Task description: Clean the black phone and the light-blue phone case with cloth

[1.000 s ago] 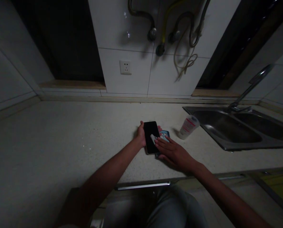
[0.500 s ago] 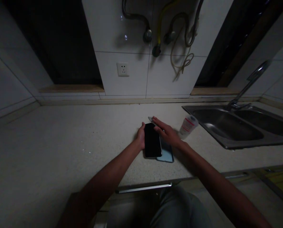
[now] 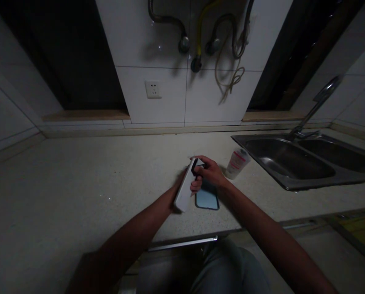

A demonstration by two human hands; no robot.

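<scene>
A white-backed smartphone (image 3: 184, 192) is tilted above the counter, its back and dark camera area facing up. My left hand (image 3: 196, 185) grips it from behind, the fingertips wrapped round its right edge and the palm hidden. At the phone's top end, my right hand (image 3: 209, 170) is closed with bent fingers against the camera area. A thin pale piece shows by those fingers; its kind is too dim to make out. Below the hands, a light-blue phone case (image 3: 207, 200) with a dark rim lies on the counter, its upper part covered.
A translucent plastic cup (image 3: 237, 163) with red print stands right of my right hand. Beyond it is a steel double-bowl sink (image 3: 288, 183) with a tap (image 3: 312, 108). The pale countertop (image 3: 78, 175) ends at its front edge by my legs. Hoses and a socket (image 3: 153, 89) are on the wall.
The phone has turned over from its black screen to its white back and now slants. My right hand has moved from along the screen's edge to the camera end. More of the case shows.
</scene>
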